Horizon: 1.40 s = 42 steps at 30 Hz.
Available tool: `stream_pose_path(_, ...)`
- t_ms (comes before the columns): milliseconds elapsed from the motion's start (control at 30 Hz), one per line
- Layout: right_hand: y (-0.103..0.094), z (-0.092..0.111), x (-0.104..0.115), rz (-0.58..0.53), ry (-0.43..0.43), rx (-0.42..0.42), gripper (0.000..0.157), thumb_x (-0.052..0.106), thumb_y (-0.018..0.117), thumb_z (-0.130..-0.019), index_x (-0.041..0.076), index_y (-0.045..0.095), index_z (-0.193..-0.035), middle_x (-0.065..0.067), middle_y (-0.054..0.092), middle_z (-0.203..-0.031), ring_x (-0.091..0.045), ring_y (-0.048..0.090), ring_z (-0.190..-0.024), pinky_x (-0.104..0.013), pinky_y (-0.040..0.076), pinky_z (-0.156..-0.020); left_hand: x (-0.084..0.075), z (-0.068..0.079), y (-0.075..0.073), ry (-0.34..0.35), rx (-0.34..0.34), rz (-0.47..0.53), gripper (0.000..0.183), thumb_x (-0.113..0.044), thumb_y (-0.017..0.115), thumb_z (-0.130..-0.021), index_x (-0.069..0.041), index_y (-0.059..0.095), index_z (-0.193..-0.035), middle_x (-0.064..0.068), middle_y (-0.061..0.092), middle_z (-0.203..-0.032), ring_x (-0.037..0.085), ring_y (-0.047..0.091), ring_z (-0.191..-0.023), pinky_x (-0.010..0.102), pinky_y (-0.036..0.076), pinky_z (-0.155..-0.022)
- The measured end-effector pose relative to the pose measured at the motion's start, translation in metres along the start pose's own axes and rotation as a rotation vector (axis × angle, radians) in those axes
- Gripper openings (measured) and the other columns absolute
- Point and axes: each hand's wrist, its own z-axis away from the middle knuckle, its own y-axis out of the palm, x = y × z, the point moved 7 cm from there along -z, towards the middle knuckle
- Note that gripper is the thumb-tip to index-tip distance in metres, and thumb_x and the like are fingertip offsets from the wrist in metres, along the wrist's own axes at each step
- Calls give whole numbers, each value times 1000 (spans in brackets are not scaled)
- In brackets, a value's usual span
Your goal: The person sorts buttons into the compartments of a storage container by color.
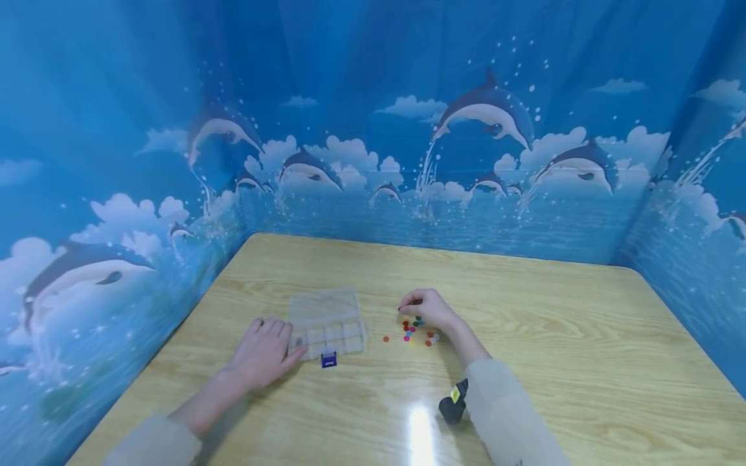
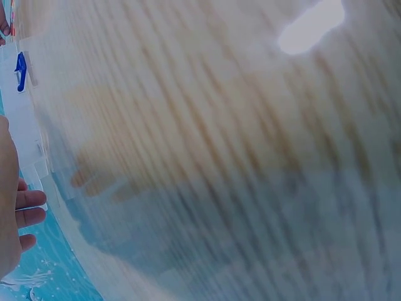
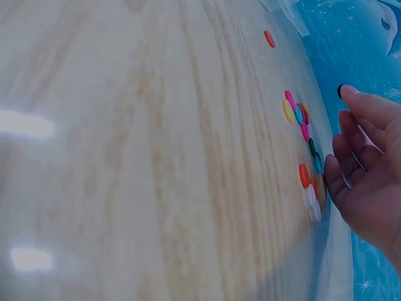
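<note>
A clear plastic compartment box (image 1: 334, 332) lies on the table with its lid (image 1: 324, 307) laid back. A blue clasp (image 1: 329, 360) sits at its front edge. My left hand (image 1: 263, 351) rests at the box's left side, its thumb extended onto the front left corner. Between thumb and finger, my right hand (image 1: 430, 309) pinches a small dark button-like disc (image 3: 340, 91) above the table. Below that hand lie several colored button-like discs (image 3: 304, 130), in red, pink, blue, green, yellow, orange and white. One orange disc (image 1: 386, 339) lies apart, nearer the box.
The wooden table (image 1: 559, 343) extends to both sides and toward the back. A blue dolphin-print curtain (image 1: 361, 129) surrounds its back and sides. A black device with a yellow mark (image 1: 453, 402) is at the right sleeve.
</note>
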Motion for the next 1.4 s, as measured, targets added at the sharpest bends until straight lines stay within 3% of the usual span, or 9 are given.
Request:
stream_pose_path(300, -4, -3, -1, -48, 9, -18, 13, 12, 57, -92, 3, 64, -97, -6, 62, -93, -18, 52, -81, -31, 45, -69, -1, -1, -3, -10, 4, 15, 48, -44, 53, -89, 3, 57, -97, 18, 61, -96, 33, 56, -95, 49, 40, -87)
stream_pose_path(533, -4, 3, 10, -121, 45, -32, 16, 15, 56, -93, 2, 60, -102, -7, 58, -100, -20, 48, -88, -37, 44, -79, 0, 0, 1, -6, 13, 9, 50, -46, 52, -90, 3, 58, -99, 18, 61, -98, 33, 56, -96, 50, 40, -88)
stream_pose_path(733, -1, 0, 19, -209, 23, -52, 16, 18, 55, -94, 4, 59, -101, -12, 58, -104, -24, 50, -95, -39, 44, -83, 1, 0, 1, -3, -12, 2, 50, -46, 53, -89, 2, 58, -98, 17, 61, -97, 32, 56, -95, 49, 40, -87)
stream_pose_path(1000, 8, -6, 32, -301, -13, -48, 16, 14, 59, -91, 1, 60, -101, -8, 60, -100, -35, 51, -106, -44, 44, -91, -1, -1, 0, 3, -8, -6, 50, -47, 53, -89, 3, 58, -97, 17, 61, -96, 32, 56, -94, 48, 40, -86)
stream_pose_path(1300, 19, -10, 41, -293, -48, -59, 14, 12, 60, -90, 2, 62, -99, -4, 61, -96, -22, 55, -96, -45, 46, -89, -1, 0, -1, 5, -21, -10, 50, -46, 53, -88, 2, 57, -96, 16, 60, -95, 32, 56, -93, 47, 40, -85)
stream_pose_path(1400, 23, -12, 41, -303, -44, -57, 13, 11, 59, -90, 2, 61, -99, -4, 61, -95, -26, 55, -98, -44, 45, -89, -2, 0, -2, 8, -29, -8, 48, -46, 54, -88, 2, 57, -95, 16, 60, -94, 31, 56, -92, 46, 40, -84)
